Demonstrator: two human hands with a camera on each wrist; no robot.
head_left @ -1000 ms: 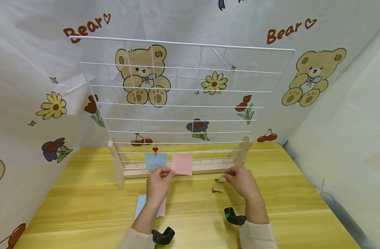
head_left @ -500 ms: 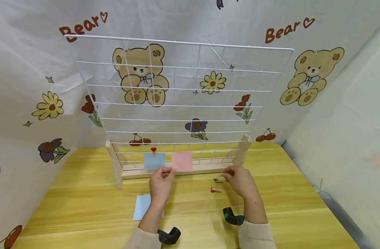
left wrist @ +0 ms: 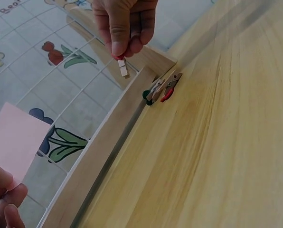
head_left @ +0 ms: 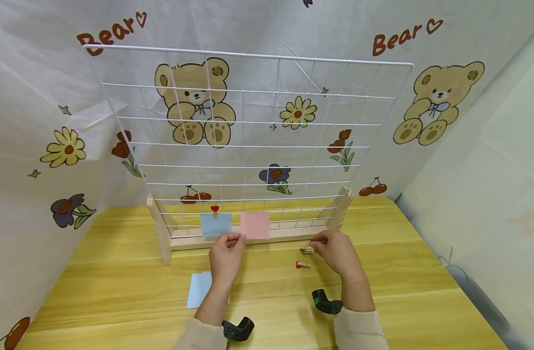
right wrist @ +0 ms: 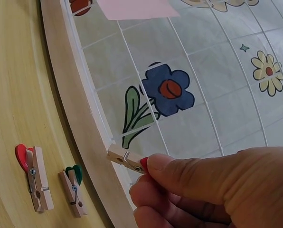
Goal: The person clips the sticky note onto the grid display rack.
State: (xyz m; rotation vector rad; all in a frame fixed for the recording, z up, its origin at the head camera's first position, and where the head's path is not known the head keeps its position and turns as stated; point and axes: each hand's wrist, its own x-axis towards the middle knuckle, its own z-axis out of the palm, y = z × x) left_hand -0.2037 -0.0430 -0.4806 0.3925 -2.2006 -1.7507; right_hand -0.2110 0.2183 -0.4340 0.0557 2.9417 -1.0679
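My left hand pinches a pink square of paper by its lower left corner, against the lower part of a white wire grid rack. To its left a blue paper hangs from the grid by a clothespin with a red heart. My right hand pinches a small wooden clothespin by its red end, thumb on top, just in front of the rack's base. On the table beside that hand lie a clothespin with a green heart and another with a red heart.
The rack stands on a wooden base along the back of the wood-grain table. Blue sheets lie by my left forearm, which partly covers them. A cloth printed with bears hangs behind. Both wrists wear black devices.
The pink paper has risen slightly and straightened against the grid as my left hand shifted a little right. The red end of the clothespin in my right hand now shows.
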